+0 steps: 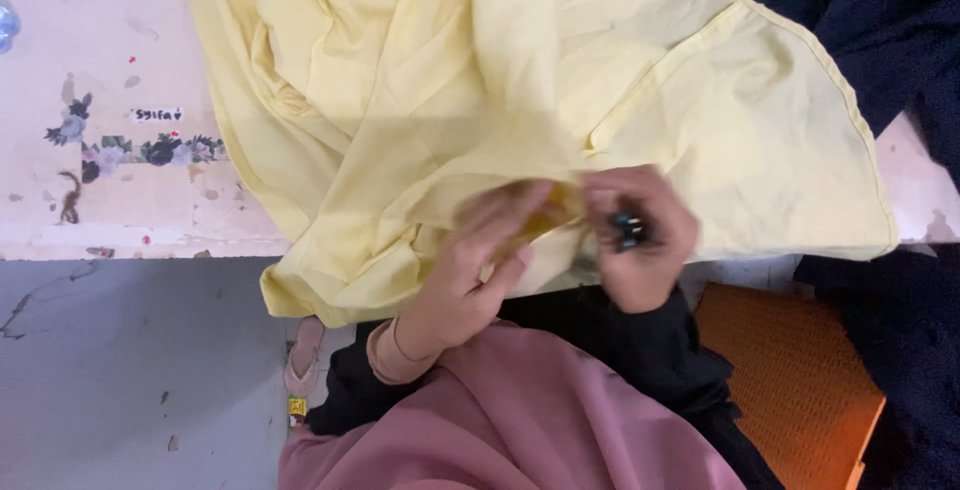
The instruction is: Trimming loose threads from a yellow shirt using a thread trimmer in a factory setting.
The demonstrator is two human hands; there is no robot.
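While left hand (470, 270) pinches yellow cloth (420, 100), right hand (640, 240) grips small dark tool (628, 230)

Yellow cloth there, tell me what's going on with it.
A person is working on a pale yellow cloth that lies bunched over a worn table. Their left hand pinches a fold of it at the near edge, while the right hand has its grip closed on a small dark tool right beside that fold; the tool is too blurred to identify. Dark blue fabric lies at the right, and an orange seat sits below.
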